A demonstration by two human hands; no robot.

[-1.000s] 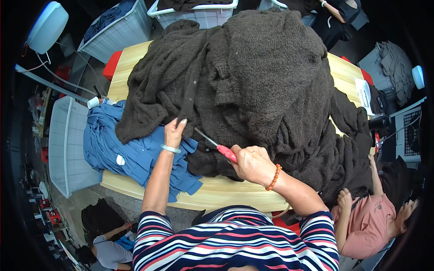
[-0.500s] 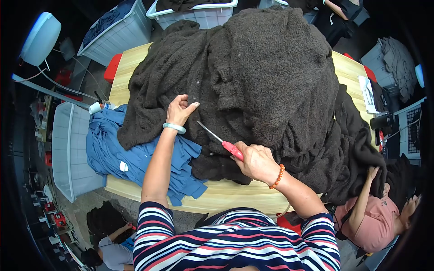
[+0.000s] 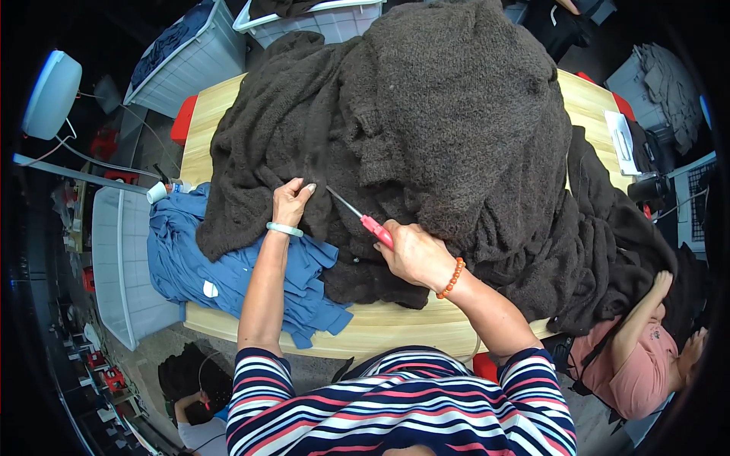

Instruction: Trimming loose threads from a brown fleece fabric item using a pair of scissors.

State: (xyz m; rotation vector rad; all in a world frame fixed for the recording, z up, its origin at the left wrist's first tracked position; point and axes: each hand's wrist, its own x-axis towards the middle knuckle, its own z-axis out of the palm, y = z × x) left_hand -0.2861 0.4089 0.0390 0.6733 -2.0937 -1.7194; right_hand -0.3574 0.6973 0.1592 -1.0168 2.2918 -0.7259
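Observation:
My right hand [image 3: 417, 254], with an orange bead bracelet, is closed around the red handle of a slender pointed metal tool [image 3: 376, 229]; its exact kind is unclear. The metal tip points up and left toward my left hand [image 3: 289, 207], almost at its thumb. My left hand, with a pale green bangle, has thumb and fingers drawn together at a fold of the dark brown knit garment [image 3: 258, 144]. A large heap of the same dark knitwear [image 3: 464, 114] rises just beyond and to the right. Blue garments [image 3: 228, 251] lie beneath my left forearm.
The pale wooden table [image 3: 403, 330] carries the heap. A white bin [image 3: 122, 266] stands at left, and more bins [image 3: 179, 64] stand beyond the far edge. A lamp [image 3: 52, 93] is at upper left. A co-worker in a pink top [image 3: 627, 365] handles dark cloth at right.
My left hand has shifted slightly down and left, its fingers closing at the knit. The right hand and tool have also moved a little left. The view has shifted slightly.

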